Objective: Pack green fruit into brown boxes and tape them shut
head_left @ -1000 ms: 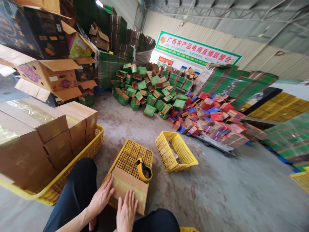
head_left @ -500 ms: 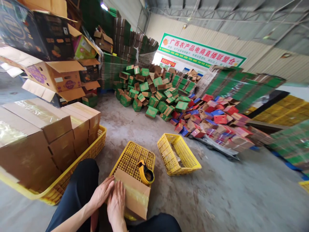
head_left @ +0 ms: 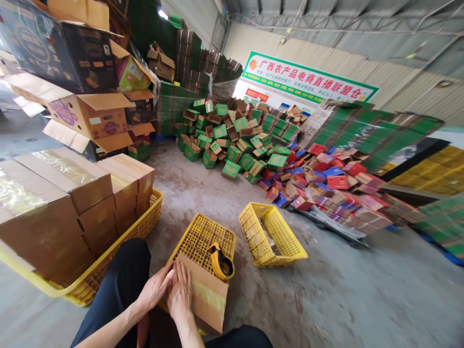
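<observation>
Since one second ago, the person's right hand [head_left: 180, 290] has moved from the top face of the small carton [head_left: 210, 295] to its left end, where it now lies beside the left hand [head_left: 156, 290]. I take this carton as the centre of a clock, with twelve ahead of the person. At ten o'clock, brown cartons [head_left: 90, 186] are stacked in a large yellow crate [head_left: 155, 210]. At nine, close by, the left fingers are straight and close together; the right ones, also straight with narrow gaps, lie flat against the carton. Whether the left ones touch it, I cannot tell. The carton rests on the near part of an upturned yellow crate [head_left: 205, 234]. At one o'clock, just beside it, is a tape dispenser [head_left: 216, 258]. Green boxes [head_left: 234, 154] are heaped well apart, toward half past twelve. At two o'clock stands a yellow basket [head_left: 253, 241], and behind it red and blue boxes [head_left: 337, 182] lie piled.
</observation>
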`<state>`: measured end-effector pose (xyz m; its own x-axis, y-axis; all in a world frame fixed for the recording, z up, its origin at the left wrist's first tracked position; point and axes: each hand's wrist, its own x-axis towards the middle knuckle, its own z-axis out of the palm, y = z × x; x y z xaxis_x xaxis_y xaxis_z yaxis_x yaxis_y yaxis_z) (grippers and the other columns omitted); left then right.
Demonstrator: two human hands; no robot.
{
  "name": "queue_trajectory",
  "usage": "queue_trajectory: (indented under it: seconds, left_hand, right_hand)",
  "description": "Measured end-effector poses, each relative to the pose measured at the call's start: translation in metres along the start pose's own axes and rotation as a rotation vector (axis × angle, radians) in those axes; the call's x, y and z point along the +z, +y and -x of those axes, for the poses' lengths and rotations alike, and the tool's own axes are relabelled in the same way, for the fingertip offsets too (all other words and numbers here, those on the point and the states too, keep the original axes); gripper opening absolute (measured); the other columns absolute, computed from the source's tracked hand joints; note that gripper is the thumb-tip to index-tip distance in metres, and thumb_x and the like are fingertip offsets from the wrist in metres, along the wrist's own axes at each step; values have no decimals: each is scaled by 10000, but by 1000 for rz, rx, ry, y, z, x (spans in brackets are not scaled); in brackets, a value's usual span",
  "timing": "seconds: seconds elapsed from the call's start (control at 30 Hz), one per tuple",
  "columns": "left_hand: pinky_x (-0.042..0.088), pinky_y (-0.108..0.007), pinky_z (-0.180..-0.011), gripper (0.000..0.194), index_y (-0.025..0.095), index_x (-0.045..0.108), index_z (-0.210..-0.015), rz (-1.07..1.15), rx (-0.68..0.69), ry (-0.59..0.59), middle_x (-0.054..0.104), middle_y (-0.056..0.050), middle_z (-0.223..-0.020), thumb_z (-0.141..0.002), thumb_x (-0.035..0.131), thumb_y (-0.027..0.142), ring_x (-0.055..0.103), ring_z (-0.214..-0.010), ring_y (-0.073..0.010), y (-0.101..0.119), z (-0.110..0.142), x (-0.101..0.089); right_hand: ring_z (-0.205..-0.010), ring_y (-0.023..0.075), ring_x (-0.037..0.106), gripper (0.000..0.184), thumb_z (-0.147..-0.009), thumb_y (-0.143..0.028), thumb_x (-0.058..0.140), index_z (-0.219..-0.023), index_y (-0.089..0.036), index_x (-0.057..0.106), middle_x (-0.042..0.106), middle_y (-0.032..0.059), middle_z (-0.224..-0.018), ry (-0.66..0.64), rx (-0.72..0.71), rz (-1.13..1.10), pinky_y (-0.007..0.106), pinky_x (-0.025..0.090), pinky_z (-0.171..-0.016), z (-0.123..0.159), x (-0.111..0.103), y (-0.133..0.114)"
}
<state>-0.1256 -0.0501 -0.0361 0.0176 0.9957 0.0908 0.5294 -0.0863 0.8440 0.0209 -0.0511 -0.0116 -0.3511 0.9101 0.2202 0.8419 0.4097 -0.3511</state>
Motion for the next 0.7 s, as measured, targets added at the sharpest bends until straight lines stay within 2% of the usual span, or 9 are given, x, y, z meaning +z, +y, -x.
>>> queue_trajectory:
  seconds: [0.13,0.3,0.5,0.6,0.7]
  left_hand:
    - [464,-368,-1179,569,202,587,-1480,-91,23,-28,615,-72,-1483,-1090,264,463,577,-1392,-212,-4,-2,3]
    - [498,-370,-1143,535,241,557,-1510,-285,165,-1,565,-87,-1539,-1098,326,491,556,-1414,-234,-16,3,23]
    - [490,-434,-1151,623,209,465,-1572,-466,310,187,488,-140,-1598,-1087,357,585,496,-1461,-290,-23,4,44]
    - [505,-442,-1135,634,213,477,-1563,-510,301,183,484,-140,-1601,-1077,369,606,481,-1471,-309,-21,0,44]
    - [508,-418,-1134,637,222,446,-1580,-489,261,126,455,-132,-1622,-1078,351,603,503,-1457,-289,-19,-2,42]
  right_hand:
    - [-1483,239,464,520,-1073,-413,438,-1573,-271,432,491,49,-1594,1,31,-21,463,324,-1263,3,1,2]
    - [-1481,255,467,504,-1089,-411,385,-1565,-260,456,504,62,-1583,60,103,67,484,359,-1240,23,-2,18]
    - [-1450,314,504,550,-1097,-453,312,-1554,-202,487,511,116,-1565,75,145,248,541,456,-1162,56,-14,52]
    - [-1449,344,498,618,-1091,-524,271,-1565,-182,473,477,132,-1584,58,190,291,567,472,-1141,75,-22,74]
    - [-1460,360,480,688,-1079,-585,214,-1552,-175,501,473,131,-1587,77,283,286,590,453,-1154,95,-28,100]
